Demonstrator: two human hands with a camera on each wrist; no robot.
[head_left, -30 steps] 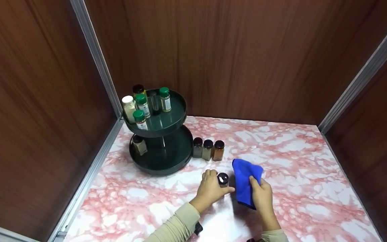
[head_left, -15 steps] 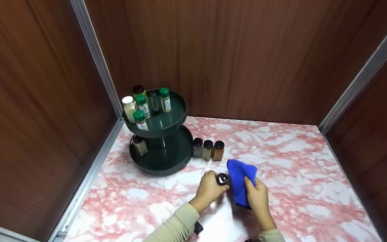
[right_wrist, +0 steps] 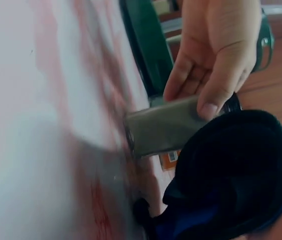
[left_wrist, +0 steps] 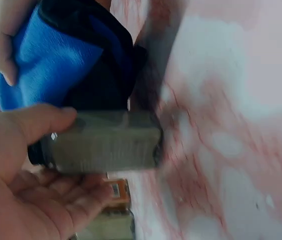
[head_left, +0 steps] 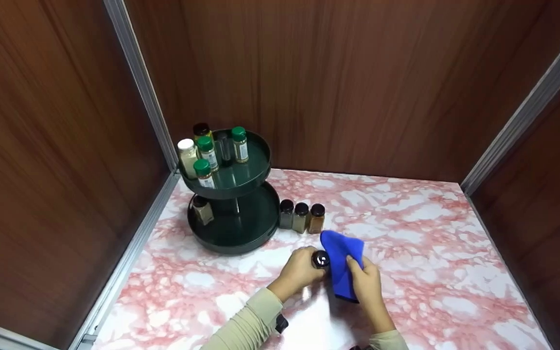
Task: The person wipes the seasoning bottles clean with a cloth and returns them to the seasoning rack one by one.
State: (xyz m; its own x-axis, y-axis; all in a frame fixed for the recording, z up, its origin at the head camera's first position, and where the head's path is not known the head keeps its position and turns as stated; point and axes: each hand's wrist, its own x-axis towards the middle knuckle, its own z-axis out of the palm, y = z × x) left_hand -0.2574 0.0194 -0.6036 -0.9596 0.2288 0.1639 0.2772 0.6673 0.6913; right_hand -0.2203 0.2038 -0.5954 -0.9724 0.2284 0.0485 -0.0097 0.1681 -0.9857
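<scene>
My left hand (head_left: 301,269) grips a clear-sided spice jar (left_wrist: 111,142) with a glossy black cap (head_left: 321,259). Its thumb lies along one side of the jar, fingers on the other, in the left wrist view. The jar holds something greyish-green. To its right, my right hand (head_left: 368,284) pinches a blue cloth (head_left: 342,265) with black edging, thumb on the near face. In the head view the cloth's left edge is right beside the jar; whether they touch I cannot tell. The right wrist view shows the cloth's dark, folded inner side (right_wrist: 235,170) near the cap.
A two-tier dark green round rack (head_left: 234,243) stands at the left back, with several jars on its upper tier and one small jar (head_left: 203,212) on the lower. Three black-capped jars (head_left: 301,218) line up beside it. Wood-look panels (head_left: 309,87) enclose the marbled table (head_left: 430,272).
My right hand has brought the cloth leftward, up beside the jar. The left hand's thumb and fingers, spread around the jar a second ago, have closed in on it.
</scene>
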